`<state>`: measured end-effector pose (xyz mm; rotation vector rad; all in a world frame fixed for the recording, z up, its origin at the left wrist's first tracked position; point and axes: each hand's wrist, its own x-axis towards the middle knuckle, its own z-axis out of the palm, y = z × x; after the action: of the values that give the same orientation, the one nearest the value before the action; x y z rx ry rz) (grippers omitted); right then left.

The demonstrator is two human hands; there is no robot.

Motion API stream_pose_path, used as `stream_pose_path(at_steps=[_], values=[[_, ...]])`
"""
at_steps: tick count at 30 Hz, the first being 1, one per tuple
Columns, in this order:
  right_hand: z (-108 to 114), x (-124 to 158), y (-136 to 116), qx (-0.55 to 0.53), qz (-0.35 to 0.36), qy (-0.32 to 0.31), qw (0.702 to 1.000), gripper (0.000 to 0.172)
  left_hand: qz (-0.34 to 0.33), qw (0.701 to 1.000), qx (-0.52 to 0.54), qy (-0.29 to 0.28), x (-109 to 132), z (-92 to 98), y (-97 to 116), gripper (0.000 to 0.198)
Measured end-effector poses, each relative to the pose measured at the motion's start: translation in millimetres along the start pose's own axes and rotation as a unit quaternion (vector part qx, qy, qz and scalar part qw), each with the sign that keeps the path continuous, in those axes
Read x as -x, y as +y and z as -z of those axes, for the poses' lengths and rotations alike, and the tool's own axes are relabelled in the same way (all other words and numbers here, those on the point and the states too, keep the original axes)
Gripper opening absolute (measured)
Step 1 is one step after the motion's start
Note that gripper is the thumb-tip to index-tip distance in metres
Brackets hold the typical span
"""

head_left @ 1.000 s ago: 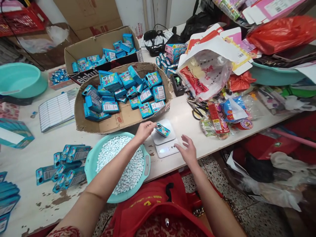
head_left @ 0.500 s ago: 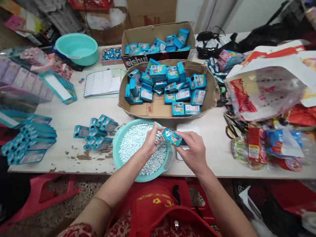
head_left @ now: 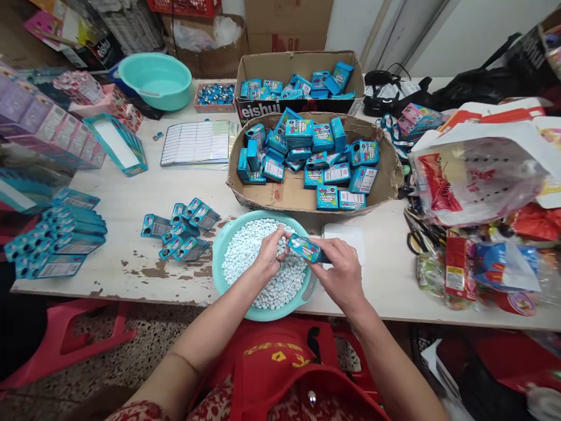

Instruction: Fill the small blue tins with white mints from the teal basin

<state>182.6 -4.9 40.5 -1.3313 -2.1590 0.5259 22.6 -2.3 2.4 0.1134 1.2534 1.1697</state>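
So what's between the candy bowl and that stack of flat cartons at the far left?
A loose pile of blue packs on the table, close by the bowl. The head view shows it.

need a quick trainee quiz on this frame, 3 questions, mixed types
1. True or false: the right hand holds a blue box.
2. What fills the basin? A. white pellets B. scissors C. red bags
3. Fill in: the white scale lies on the table to the basin's ___.

Key: 1 true; 2 A; 3 right.
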Motion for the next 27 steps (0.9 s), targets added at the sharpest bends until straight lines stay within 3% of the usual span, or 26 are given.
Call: stream_pose_path(at_steps=[6, 9, 10, 12, 15, 17, 19, 20, 22, 25, 27], values=[[-10, -1, 6, -0.049, -0.044, -0.005, 0.998, 0.029, -0.036, 0.998, -0.041, -0.014, 0, -0.1, -3, 0.042], [-5, 1, 10, -0.145, -0.076, 0.01, 0.986, 0.028, -0.11, 0.974, -0.199, -0.014, -2, 13.1, 5, 0.035], [-4, 1, 11, -0.18, -0.091, 0.021, 0.979, 0.029, -0.159, 0.948, -0.276, -0.009, -1, 18.5, 9, 0.032], [-4, 2, 11, -0.224, -0.123, 0.056, 0.965, 0.032, -0.273, 0.865, -0.42, -0.013, 6, 28.4, 21, 0.036], [-15, -2, 3, -0.229, -0.123, 0.076, 0.963, 0.031, -0.382, 0.744, -0.541, -0.092, 25, 36.1, 41, 0.056], [-27, -8, -8, -0.249, -0.081, 0.029, 0.965, 0.03, -0.395, 0.699, -0.574, -0.163, 37, 38.1, 51, 0.052], [-39, -15, -19, -0.299, -0.051, -0.017, 0.953, 0.04, -0.389, 0.687, -0.588, -0.175, 46, 43.0, 60, 0.043], [-43, -18, -22, -0.323, -0.05, -0.023, 0.945, 0.05, -0.388, 0.692, -0.59, -0.151, 50, 48.0, 65, 0.039], [-48, -23, -25, -0.347, -0.071, -0.005, 0.935, 0.069, -0.393, 0.712, -0.58, -0.041, 61, 65.5, 74, 0.032], [-49, -28, -27, -0.333, -0.087, 0.01, 0.939, 0.069, -0.365, 0.731, -0.533, 0.222, 88, 113.0, 88, 0.035], [-52, -29, -33, -0.333, -0.075, -0.013, 0.94, 0.061, -0.297, 0.712, -0.498, 0.397, 108, 157.3, 94, 0.041]])
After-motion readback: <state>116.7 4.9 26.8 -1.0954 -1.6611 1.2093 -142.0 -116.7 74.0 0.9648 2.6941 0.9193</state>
